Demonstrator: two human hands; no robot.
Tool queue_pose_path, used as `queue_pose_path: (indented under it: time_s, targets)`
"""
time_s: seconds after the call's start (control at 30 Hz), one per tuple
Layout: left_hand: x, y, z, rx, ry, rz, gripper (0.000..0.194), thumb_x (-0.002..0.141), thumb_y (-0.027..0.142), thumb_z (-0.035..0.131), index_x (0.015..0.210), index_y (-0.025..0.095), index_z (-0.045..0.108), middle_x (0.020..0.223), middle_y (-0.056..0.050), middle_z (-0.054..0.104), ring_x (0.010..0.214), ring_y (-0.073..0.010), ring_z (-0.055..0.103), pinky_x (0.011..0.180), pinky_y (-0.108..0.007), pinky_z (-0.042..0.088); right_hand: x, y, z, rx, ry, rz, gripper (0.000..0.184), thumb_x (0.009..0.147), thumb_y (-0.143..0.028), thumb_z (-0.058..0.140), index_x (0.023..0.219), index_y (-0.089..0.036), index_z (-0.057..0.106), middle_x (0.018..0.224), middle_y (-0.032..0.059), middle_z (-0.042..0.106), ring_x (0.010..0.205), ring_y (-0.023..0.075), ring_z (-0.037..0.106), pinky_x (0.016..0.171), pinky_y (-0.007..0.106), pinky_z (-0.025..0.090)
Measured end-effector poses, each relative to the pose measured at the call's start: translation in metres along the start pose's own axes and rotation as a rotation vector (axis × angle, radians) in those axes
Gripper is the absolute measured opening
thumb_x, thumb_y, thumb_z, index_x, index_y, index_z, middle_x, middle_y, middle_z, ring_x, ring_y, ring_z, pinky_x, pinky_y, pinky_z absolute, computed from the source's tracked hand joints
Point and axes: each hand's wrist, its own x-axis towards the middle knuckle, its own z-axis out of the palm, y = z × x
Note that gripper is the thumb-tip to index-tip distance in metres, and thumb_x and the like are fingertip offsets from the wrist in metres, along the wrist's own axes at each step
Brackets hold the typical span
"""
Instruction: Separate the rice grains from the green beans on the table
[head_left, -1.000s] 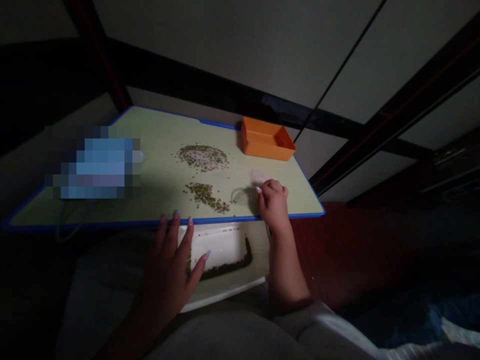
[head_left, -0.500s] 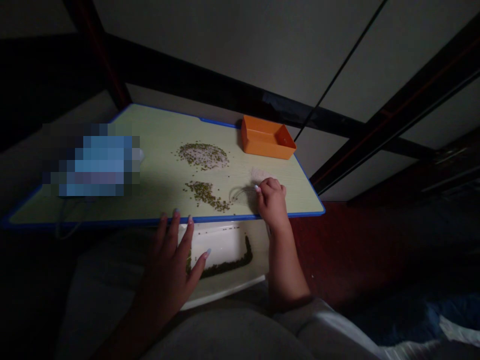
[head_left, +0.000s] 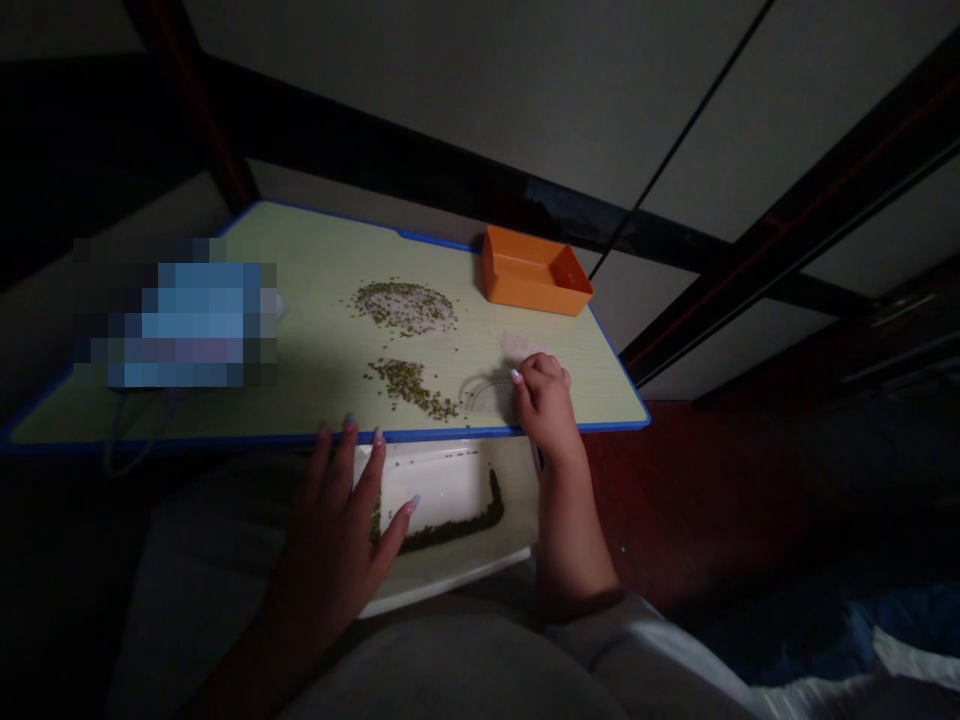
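Observation:
My right hand [head_left: 547, 400] is closed on a see-through, thin-rimmed round thing [head_left: 489, 397], low over the board's front part; its exact kind is unclear. Just beyond the fingers lies a small patch of pale grains [head_left: 517, 346]. To the left is a small heap of green beans [head_left: 411, 388], and behind it a larger heap of green beans mixed with pale grains [head_left: 405, 307]. My left hand [head_left: 345, 510] is open, fingers spread, at the board's front edge, over the left side of a white tray [head_left: 450, 585] with green beans along its inner edges.
An orange box [head_left: 536, 290] stands at the back right of the blue-edged board [head_left: 300, 260]. On the left of the board is a blurred-out blue object [head_left: 199, 320], with a cable [head_left: 120, 460] hanging over the front edge. Cabinet panels [head_left: 480, 110] rise behind.
The view has shifted slightly. The round thing's outline has tilted a little in my right hand, which stays almost in place. My left hand keeps its spread pose.

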Motion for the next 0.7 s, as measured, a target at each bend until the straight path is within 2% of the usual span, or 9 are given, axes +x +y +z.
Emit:
queue_pose_path:
  time_s: [0.27,0.7]
  targets:
    - [-0.0004,0.0005,-0.0006,-0.004,0.002,-0.011,0.082,0.088,0.038,0.055,0.156,0.022,0.011,0.162,-0.019,0.021,0.151,-0.0416,0.015,0.115,-0.061,0.033,-0.0004,-0.0012,0.0014,-0.010,-0.015,-0.028,0.029,0.098,-0.026,0.044,0.075,-0.020,0.059,0.091,0.0053,0.061,0.094,0.0201,0.052,0.080,0.034,0.032]
    - [-0.0011,-0.0004,0.0008,0.001,0.019,0.010,0.081,0.087,0.036,0.056,0.155,0.017,0.016,0.161,-0.023,0.022,0.151,-0.0423,0.015,0.114,-0.062,0.033,-0.0005,-0.0066,0.0020,0.018,-0.018,-0.048,0.028,0.098,-0.027,0.045,0.074,-0.020,0.058,0.092,0.0058,0.060,0.094,0.0208,0.051,0.082,0.036,0.033]
